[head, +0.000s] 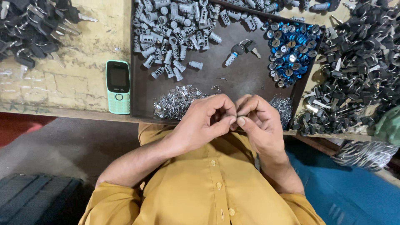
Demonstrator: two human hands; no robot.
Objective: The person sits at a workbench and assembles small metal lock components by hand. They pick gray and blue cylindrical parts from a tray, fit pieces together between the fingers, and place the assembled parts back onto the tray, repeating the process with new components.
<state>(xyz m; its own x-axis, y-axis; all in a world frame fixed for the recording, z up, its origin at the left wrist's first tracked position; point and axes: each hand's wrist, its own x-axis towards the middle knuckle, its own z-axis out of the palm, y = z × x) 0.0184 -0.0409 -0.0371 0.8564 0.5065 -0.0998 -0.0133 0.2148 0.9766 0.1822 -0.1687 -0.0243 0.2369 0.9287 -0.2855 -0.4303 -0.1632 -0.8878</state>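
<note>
Both hands sit just off the desk's [75, 89] near edge, over the lap of a person in a mustard-yellow shirt [208, 187]. Left hand [206, 121] & right hand [258, 123] meet fingertip to fingertip; fingers narrow, pinched together on something very small. The item itself is hidden by the fingers, can't tell what it is; only that it sits at the pinch, just in front of the tray's near rim.

Room to move: the dark rectangular tray [241, 75] takes up the desk's middle and its near rim nearly touches the knuckles. Bare tray floor is open in the centre & near-centre. W/in the tray: silver lock cylinders [175, 37] crowd the far-left part, blue-ringed round lock faces [291, 50] fill the right side, a heap of small shiny metal pieces [177, 102] lies along the near rim just left of the left hand, and a smaller heap [283, 108] is just right of the right hand. One cylinder with keys on a ring [241, 49] lies alone mid-tray.

Left of the tray, a mint-green keypad phone [118, 86] lies near the desk's near edge, bare worn desk around it. Black-headed keys [33, 29] pile at the far-left corner. A big pile of black key sets [358, 71] covers the desk's right side up to its edge. Below the edge: dark case [37, 200] lower left, blue cloth [350, 191] lower right.
</note>
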